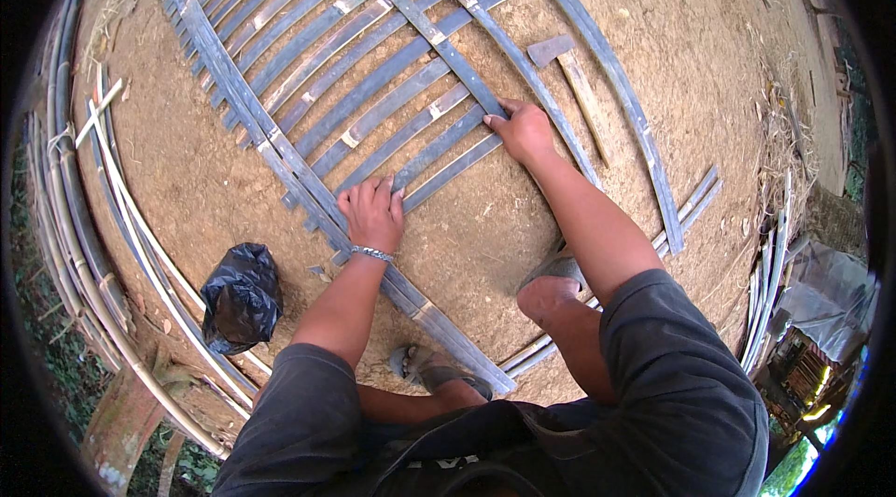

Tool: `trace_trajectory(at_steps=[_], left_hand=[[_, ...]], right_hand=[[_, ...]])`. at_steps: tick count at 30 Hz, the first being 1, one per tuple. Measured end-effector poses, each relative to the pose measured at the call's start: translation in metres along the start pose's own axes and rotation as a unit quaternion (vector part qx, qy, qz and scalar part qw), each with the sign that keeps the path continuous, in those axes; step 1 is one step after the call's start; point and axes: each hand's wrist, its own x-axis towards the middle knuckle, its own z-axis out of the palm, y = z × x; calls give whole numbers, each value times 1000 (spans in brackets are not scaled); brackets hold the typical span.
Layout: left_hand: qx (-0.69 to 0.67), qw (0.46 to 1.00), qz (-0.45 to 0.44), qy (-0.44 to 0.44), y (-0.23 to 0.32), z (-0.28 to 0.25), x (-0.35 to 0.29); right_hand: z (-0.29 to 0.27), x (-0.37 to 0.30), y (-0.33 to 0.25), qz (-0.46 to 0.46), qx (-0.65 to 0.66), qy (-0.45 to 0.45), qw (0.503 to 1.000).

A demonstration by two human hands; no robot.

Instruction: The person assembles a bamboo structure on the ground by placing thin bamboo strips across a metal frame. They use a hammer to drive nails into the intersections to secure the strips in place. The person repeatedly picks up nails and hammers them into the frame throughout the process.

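Observation:
A lattice of dark, split bamboo slats (399,110) lies on the ground, with crosswise slats laid over long strips. My left hand (373,214) is closed, fingers bent over the left end of the nearest bamboo slats, beside the left long strip (308,175). At their other end, my right hand (525,131) is closed with thumb and finger around the bamboo where a slat meets the middle long strip (457,63). What lies under both palms is hidden. To the right of this hand, a hatchet (583,96) with a wooden handle lies between two long strips.
A black plastic bag (241,296) sits left of my left forearm. Long bamboo poles (79,217) line the far left, and pale strips (131,189) lie nearer. More poles (767,278) rest at right. My sandalled feet (551,292) stand by the lattice's near end.

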Motion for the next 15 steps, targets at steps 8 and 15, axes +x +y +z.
trace_trajectory(at_steps=[8,15], left_hand=[[-6,1000,0,-16,0,-1,-1],[-7,1000,-13,-4,0,1,-2]], right_hand=[[6,5,9,-27,6,5,1000],[4,1,2,-20,8,9,1000]])
